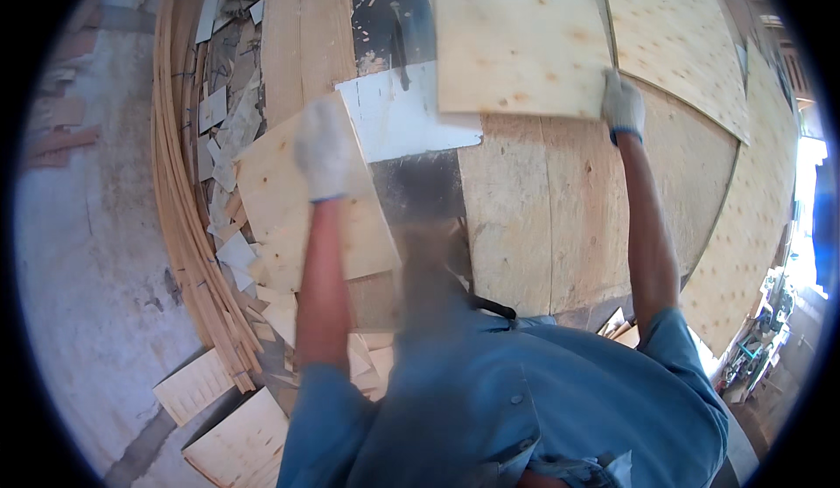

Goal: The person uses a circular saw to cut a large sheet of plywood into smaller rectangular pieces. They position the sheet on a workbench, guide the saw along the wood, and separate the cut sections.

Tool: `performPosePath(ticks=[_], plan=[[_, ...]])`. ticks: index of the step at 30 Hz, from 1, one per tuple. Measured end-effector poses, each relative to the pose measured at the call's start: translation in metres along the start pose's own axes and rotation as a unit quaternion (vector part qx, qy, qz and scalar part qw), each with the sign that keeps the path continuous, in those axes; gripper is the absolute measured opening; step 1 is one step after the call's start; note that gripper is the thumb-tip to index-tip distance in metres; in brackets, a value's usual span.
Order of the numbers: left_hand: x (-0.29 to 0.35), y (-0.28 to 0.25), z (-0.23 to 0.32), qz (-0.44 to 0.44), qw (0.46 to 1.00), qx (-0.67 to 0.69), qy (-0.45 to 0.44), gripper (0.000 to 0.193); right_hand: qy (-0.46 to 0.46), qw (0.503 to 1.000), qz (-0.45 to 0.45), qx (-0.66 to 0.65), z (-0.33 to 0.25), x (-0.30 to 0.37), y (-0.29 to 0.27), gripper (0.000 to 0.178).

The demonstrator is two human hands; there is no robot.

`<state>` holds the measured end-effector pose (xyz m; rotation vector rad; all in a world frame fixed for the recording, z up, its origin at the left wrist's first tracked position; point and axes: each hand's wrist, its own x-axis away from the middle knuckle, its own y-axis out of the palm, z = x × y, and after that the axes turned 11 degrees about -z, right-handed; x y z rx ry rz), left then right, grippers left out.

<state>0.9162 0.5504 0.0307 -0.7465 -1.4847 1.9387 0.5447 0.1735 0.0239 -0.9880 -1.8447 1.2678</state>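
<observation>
My right hand [623, 105], in a white knit glove with a blue cuff, grips the lower right corner of a pale, knotty plywood sheet [525, 38]. The sheet's near edge overlaps a white panel [398, 116] on the worktable. My left hand [322, 149], gloved alike, is over a smaller plywood piece [271, 186] that lies askew at the table's left. Motion smears its fingers, so I cannot tell whether it touches that piece. The dark saw-table surface [422, 192] shows between the wooden boards.
More plywood sheets [674, 33] lie at the right. Long thin wood strips [171, 182] run along the left side, beside heaped offcuts [234, 129]. Two plywood pieces [241, 440] are at the lower left, near the concrete floor [96, 313]. Clutter [761, 339] stands at the lower right.
</observation>
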Motion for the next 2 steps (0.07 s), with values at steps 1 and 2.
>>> performPosePath(ticks=[1,2], plan=[[-0.0117,-0.0103,-0.0368,-0.017,0.998,-0.049,-0.029,0.043,-0.034,0.999,0.031,-0.017,0.0304,0.0198,0.0135,0.046],[-0.0072,-0.013,-0.0378,-0.01,0.999,-0.045,-0.029,0.043,-0.037,0.998,0.038,-0.015,0.0293,0.0235,0.0088,0.046]])
